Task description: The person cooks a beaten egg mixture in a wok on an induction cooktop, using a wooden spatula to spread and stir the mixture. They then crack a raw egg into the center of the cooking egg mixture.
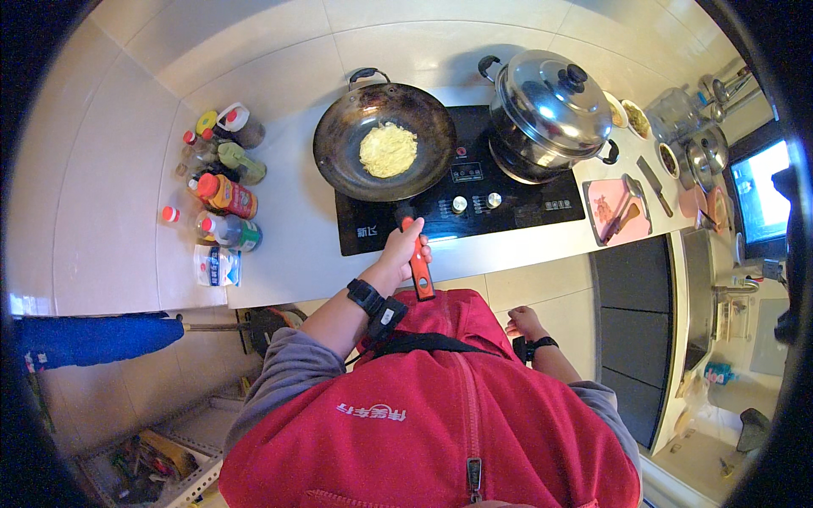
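Observation:
My left hand [406, 249] is closed around the red handle [418, 267] of a dark wok [336, 146]. The wok sits at the left of a black glass cooktop [527, 209], and a flat yellow egg pancake [389, 150] lies in its bottom. Down at my right side, beside the red vest, my right hand [524, 322] hangs with nothing seen in it; its fingers are loosely curled. A lidded steel steamer pot [552, 108] stands at the cooktop's right.
Sauce bottles [234, 197] and a white bag [216, 265] line the counter's left. At the right are a pink cutting board [618, 211] with chopped food and utensils, a kitchen knife [654, 184], bowls of food [636, 119] and steel lids [706, 149].

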